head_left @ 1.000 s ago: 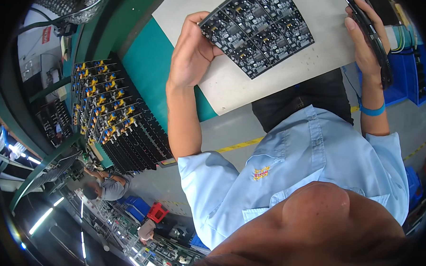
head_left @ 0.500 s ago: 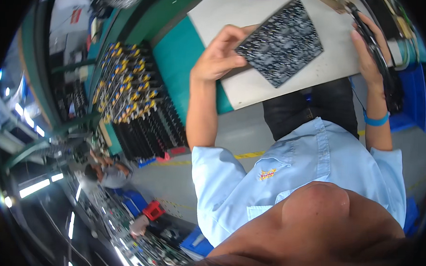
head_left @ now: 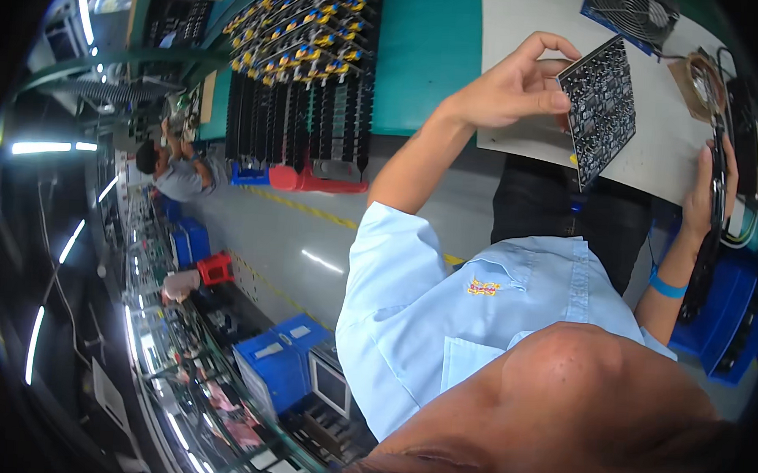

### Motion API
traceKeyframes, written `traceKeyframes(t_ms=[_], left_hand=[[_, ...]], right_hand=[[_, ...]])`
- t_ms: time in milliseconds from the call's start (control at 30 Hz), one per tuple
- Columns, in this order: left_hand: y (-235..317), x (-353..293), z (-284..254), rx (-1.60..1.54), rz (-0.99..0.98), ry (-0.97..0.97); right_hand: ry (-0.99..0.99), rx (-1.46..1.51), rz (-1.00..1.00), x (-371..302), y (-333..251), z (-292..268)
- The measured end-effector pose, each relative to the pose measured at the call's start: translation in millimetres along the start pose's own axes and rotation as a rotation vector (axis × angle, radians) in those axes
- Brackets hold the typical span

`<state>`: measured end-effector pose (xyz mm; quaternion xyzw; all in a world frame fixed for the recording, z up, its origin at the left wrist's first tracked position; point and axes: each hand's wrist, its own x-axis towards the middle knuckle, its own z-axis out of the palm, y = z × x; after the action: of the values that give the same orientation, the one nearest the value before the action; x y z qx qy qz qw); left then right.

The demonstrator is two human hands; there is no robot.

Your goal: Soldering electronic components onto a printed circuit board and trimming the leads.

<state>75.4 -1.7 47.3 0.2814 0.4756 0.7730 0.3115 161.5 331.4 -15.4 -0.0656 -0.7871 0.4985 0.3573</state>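
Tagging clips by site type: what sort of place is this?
Most likely an electronics assembly floor. The left hand holds a black circuit board panel over a pale work mat; racks of boards with yellow-and-blue parts stand at left, and another worker sits along a lit line.

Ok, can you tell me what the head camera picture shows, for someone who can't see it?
A person's left hand holds a black circuit board on edge above a grey mat. Their right hand grips a black tool beside it.
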Motion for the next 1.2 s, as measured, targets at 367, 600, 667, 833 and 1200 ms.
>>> traceKeyframes(t_ms=[367, 600, 667, 833, 1200], left_hand=[[15.5, -139.4, 41.7, 0.013, 0.493, 0.807], [80.8, -261.9, 45.9, 0.376, 0.751, 1.101], [99.5, -280.4, 27.7, 0.45, 0.749, 1.152], [146.9, -296.2, -45.9, 0.73, 0.748, 1.397], [143.7, -250.1, -154.0, 0.908, 0.35, 1.579]], right_hand=[[-0.026, 0.02, -0.004, 4.5, 18.5, -8.3], [0.005, 0.041, -0.008, 5.8, 26.2, -13.4], [0.016, 0.007, 0.005, 7.4, 28.4, -16.0], [0.025, -0.008, 0.01, 11.1, 20.4, -12.8], [0.037, 0.027, 0.011, 12.2, 24.4, -13.9]])
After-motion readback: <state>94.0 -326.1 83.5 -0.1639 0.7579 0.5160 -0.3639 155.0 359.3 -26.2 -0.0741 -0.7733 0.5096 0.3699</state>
